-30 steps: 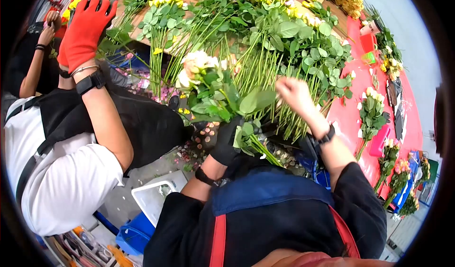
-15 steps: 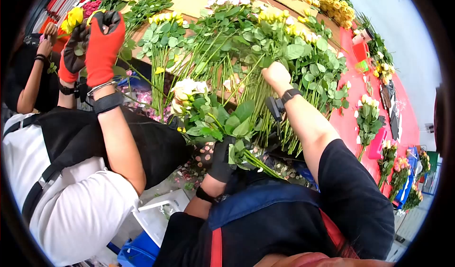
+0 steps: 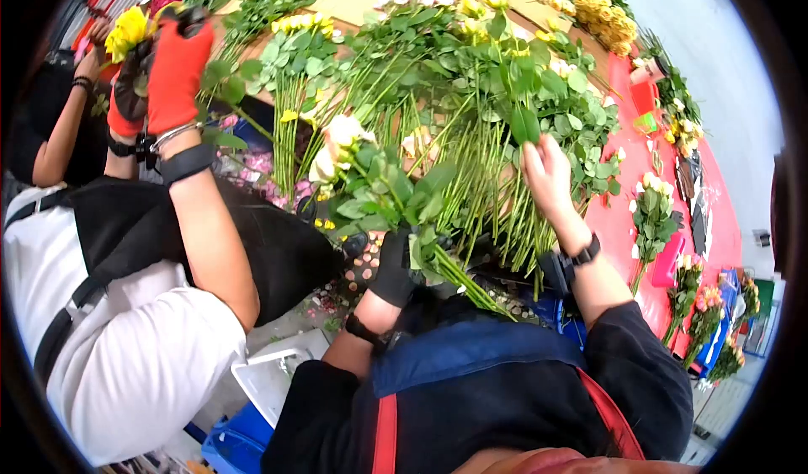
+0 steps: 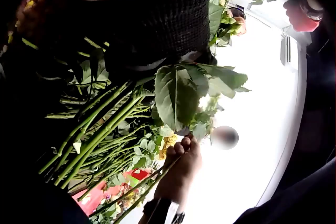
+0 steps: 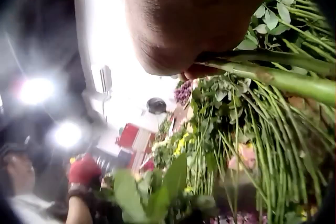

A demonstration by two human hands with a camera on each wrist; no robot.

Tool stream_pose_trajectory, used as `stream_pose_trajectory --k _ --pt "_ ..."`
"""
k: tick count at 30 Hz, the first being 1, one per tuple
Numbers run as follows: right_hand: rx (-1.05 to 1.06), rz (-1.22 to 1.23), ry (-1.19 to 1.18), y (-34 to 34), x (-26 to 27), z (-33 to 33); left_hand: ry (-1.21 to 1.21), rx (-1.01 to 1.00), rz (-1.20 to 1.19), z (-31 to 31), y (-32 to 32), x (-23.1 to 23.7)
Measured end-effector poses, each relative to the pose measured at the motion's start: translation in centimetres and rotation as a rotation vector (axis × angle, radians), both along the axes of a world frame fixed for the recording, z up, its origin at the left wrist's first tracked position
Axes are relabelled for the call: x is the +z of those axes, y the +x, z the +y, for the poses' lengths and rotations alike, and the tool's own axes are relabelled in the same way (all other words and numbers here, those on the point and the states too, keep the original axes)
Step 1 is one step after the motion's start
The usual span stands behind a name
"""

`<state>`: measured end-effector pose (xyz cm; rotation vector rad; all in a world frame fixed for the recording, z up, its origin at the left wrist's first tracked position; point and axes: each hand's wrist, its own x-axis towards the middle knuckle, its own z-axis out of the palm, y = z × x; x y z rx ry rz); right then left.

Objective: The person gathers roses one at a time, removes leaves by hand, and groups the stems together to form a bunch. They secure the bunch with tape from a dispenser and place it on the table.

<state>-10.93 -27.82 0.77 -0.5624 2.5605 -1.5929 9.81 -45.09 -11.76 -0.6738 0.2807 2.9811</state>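
Twice gripping, both-handed.
Clutching pale roses [image 3: 343, 132] in the left hand [image 3: 393, 272]; at two o'clock from there, pinching green stems [image 5: 294, 83] in the right hand [image 3: 550, 176].

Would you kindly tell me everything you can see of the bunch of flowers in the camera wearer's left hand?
The bunch has cream to pale pink blooms at one end, broad, glossy-looking green leaves behind them and several slender green stems. It lies slantwise, blooms toward the upper left of the head view, stem ends toward the lower right. The black-gloved left hand holds it by the stems, in front of the wearer's body.
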Motion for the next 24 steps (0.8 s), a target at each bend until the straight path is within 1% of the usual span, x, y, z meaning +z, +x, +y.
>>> stream_pose_trajectory --k 2,4,5,6,8,9,10,11,13,14,16,17,18,20,21,22,23,24 --pt "0.104 0.038 -0.001 4.4 0.4 1.3 -0.149 0.080 -0.064 0.2 -0.7 -0.1" --pt "0.203 -0.006 0.053 8.6 -0.2 2.2 -0.165 0.114 0.009 0.6 -1.2 1.5" --pt "0.253 -0.002 0.060 10.3 -1.0 2.4 -0.164 0.060 0.053 0.5 -1.4 1.9" --pt "0.301 0.007 0.064 11.7 -1.9 2.3 -0.432 0.090 -0.025 0.2 -1.0 5.4" --pt "0.353 -0.206 0.044 13.6 -2.8 1.9 -0.643 0.000 0.028 0.2 -0.8 4.5" --pt "0.451 -0.132 0.099 13.5 -2.9 1.9 -0.445 0.065 0.079 0.4 -0.7 6.2" --pt "0.481 0.060 0.011 13.4 -1.9 0.7 -0.424 0.071 0.078 0.3 -0.6 6.8" --pt "0.490 0.055 0.014 13.3 -2.0 0.8 -0.402 0.074 0.078 0.3 -0.6 7.3" --pt "0.512 0.050 0.051 13.0 -2.2 1.4 -0.541 0.109 0.068 0.5 -0.5 7.9" --pt "0.566 0.058 0.069 13.0 -2.1 1.4 -0.610 0.126 0.060 0.6 -0.4 8.2" --pt "0.655 0.079 0.111 13.0 -1.6 1.4 -0.312 0.058 0.027 0.7 -0.5 6.4" --pt "0.685 0.013 0.143 13.1 -1.8 1.3 -0.355 0.107 0.008 1.2 -0.4 4.8" --pt "0.687 -0.047 0.148 13.1 -1.3 0.9 -0.376 0.103 0.015 1.6 -0.1 3.7" --pt "0.895 0.002 0.223 11.1 -1.3 0.3 -0.386 0.101 0.013 1.1 0.6 2.2" --pt "0.953 -0.073 0.220 9.8 -0.5 -0.6 -0.370 0.098 0.002 0.6 0.8 1.4" --pt "1.033 -0.232 0.569 7.4 1.3 -2.0 -0.155 0.127 -0.033 0.1 0.5 3.4" --pt "0.794 -0.258 0.439 6.1 1.0 -3.0 -0.165 0.156 -0.063 0.1 0.7 4.3" --pt "0.573 -0.244 0.438 3.7 -0.7 -4.3 -0.175 0.184 -0.088 0.1 0.8 4.8"
